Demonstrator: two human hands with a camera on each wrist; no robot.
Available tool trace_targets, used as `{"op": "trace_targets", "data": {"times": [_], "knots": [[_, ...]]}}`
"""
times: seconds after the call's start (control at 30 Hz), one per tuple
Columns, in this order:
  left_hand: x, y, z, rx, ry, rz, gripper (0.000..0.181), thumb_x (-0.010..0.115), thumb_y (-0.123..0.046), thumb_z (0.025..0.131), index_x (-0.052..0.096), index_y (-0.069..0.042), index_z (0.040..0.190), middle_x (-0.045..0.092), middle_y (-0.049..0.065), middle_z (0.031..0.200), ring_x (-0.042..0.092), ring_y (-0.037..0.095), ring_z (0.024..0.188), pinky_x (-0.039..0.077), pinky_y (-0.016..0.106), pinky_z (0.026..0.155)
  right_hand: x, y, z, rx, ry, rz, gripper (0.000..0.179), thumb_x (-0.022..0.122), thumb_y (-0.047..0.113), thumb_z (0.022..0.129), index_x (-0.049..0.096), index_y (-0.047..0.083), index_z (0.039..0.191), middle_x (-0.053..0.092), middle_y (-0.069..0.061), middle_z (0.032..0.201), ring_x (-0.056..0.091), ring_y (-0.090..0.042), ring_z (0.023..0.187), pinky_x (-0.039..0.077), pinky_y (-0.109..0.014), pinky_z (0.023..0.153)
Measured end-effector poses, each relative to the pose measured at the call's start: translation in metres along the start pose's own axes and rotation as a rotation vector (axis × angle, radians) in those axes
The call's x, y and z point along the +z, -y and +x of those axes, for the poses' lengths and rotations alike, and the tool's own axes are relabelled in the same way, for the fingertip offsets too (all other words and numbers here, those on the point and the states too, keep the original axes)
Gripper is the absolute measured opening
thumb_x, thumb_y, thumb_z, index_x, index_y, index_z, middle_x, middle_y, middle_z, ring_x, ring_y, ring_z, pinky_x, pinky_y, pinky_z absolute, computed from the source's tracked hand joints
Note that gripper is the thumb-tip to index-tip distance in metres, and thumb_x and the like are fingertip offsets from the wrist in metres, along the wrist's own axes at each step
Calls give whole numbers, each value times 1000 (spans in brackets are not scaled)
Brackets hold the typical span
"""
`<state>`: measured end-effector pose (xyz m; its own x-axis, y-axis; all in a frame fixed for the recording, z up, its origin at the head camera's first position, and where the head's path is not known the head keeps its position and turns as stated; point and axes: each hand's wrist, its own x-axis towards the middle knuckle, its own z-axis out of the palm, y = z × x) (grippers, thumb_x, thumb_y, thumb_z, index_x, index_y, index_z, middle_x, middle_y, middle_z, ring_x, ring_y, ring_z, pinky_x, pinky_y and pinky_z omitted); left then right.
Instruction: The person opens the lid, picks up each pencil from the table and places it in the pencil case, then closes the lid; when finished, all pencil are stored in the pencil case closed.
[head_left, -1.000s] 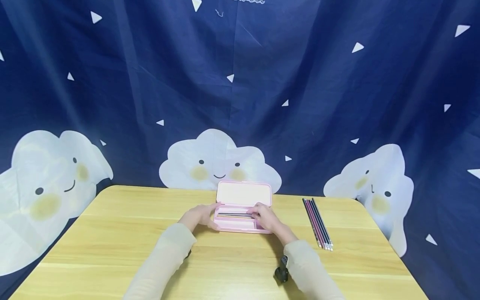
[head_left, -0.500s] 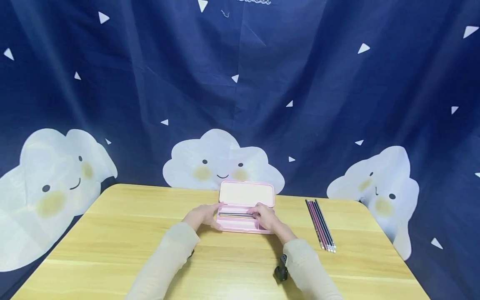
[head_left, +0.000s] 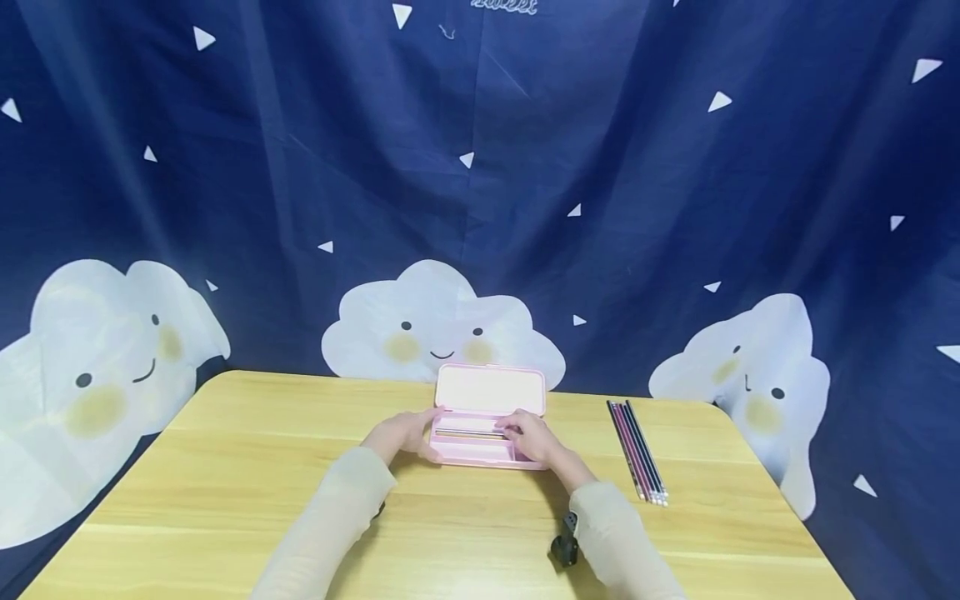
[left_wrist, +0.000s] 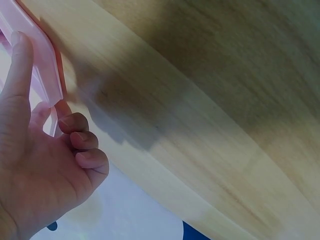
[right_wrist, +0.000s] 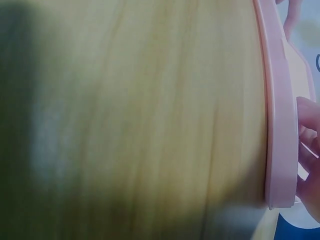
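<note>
A pink pencil case [head_left: 472,454] lies on the table with its lid [head_left: 491,390] raised at the back. Several thin pencils [head_left: 468,433] lie lengthwise in its rear compartment. My left hand [head_left: 403,435] grips the case's left end; in the left wrist view the thumb is against one wall and the other fingers curl loosely. My right hand [head_left: 531,435] reaches inside at the right, fingers bent at the pencils' right ends. The case wall partly hides those fingers [right_wrist: 306,117] in the right wrist view.
A row of dark and reddish pencils [head_left: 636,450] with white ends lies to the right on the wooden table [head_left: 465,533]. Behind the table hangs a blue curtain [head_left: 525,208] with cloud faces. A black device [head_left: 564,543] is at the right wrist.
The pencils in the case show less and appear to sit lower than before. Both hands stay nearly in place, and the whole head view shifts slightly.
</note>
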<state>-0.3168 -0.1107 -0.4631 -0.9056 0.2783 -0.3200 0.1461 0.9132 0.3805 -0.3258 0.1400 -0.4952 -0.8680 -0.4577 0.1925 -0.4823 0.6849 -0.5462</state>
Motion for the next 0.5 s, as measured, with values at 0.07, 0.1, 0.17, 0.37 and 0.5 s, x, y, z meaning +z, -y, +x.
{"op": "trace_targets", "data": {"times": [0.07, 0.1, 0.17, 0.37, 0.5], "knots": [[0, 0, -1, 8, -4, -2, 99, 80, -45, 62, 29, -22, 143, 42, 24, 135, 40, 40, 123, 35, 54, 100, -1, 1, -2, -7, -10, 29, 19, 58, 3, 85, 69, 3, 101, 58, -3, 83, 50, -13, 76, 44, -27, 70], [0, 0, 0, 13, -5, -4, 99, 80, -45, 62, 29, -22, 143, 42, 24, 135, 40, 41, 123, 35, 54, 99, -2, 1, -3, -10, -14, 42, 19, 58, 2, 85, 68, 2, 102, 58, -3, 83, 50, -13, 76, 45, -27, 70], [1, 1, 0, 19, -6, -8, 98, 80, -45, 62, 29, -23, 143, 42, 25, 135, 41, 41, 122, 35, 54, 99, -4, 1, -5, -21, -21, 71, 21, 58, 2, 85, 67, 1, 104, 58, -4, 84, 52, -15, 77, 46, -27, 72], [1, 2, 1, 25, -4, -16, 97, 79, -45, 62, 29, -24, 143, 41, 25, 135, 40, 41, 123, 34, 56, 99, -10, 1, -12, -41, -53, 155, 23, 60, 3, 84, 66, -3, 105, 59, -5, 83, 55, -17, 80, 49, -29, 75], [0, 2, -1, 21, 0, -26, 97, 79, -45, 62, 29, -25, 143, 40, 25, 136, 39, 42, 124, 33, 57, 100, -17, 0, -17, -43, -47, 189, 24, 60, 5, 83, 64, -5, 105, 58, -5, 83, 54, -17, 79, 48, -26, 73]]}}
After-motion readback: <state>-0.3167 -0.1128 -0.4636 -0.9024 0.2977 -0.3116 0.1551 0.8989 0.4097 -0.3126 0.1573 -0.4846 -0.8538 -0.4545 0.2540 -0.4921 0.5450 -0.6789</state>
